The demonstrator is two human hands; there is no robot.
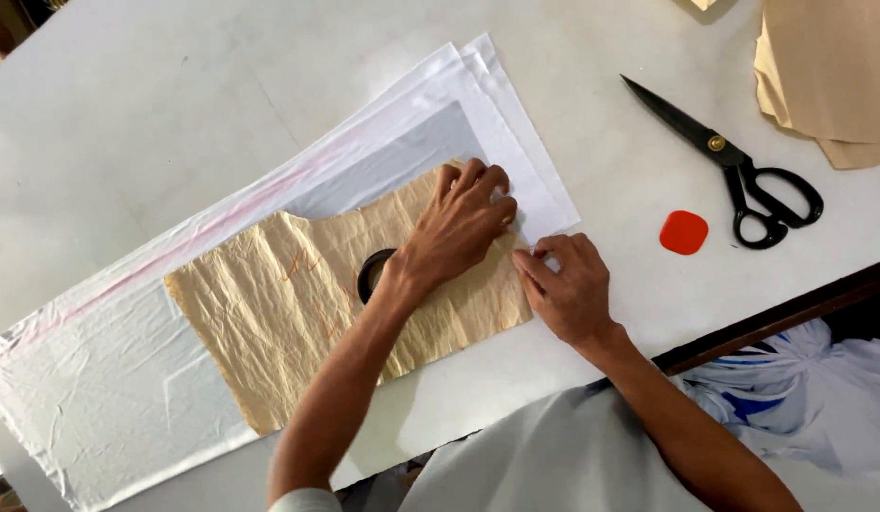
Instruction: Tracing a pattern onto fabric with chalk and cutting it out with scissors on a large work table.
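A crumpled tan paper pattern (279,303) lies on a long strip of white fabric (108,379) spread across the white table (127,104). My left hand (459,223) presses flat on the pattern's right end, fingers spread near the fabric's edge. My right hand (571,284) rests beside it at the pattern's right edge, fingertips pinching or pressing where paper meets fabric. A dark round object (369,273) sits on the pattern, partly hidden under my left wrist.
Black scissors (734,171) lie shut to the right, with a flat red-orange piece of chalk (684,232) beside them. Tan paper sheets (824,71) are stacked at the top right corner. The table's dark front edge (781,318) runs at the right.
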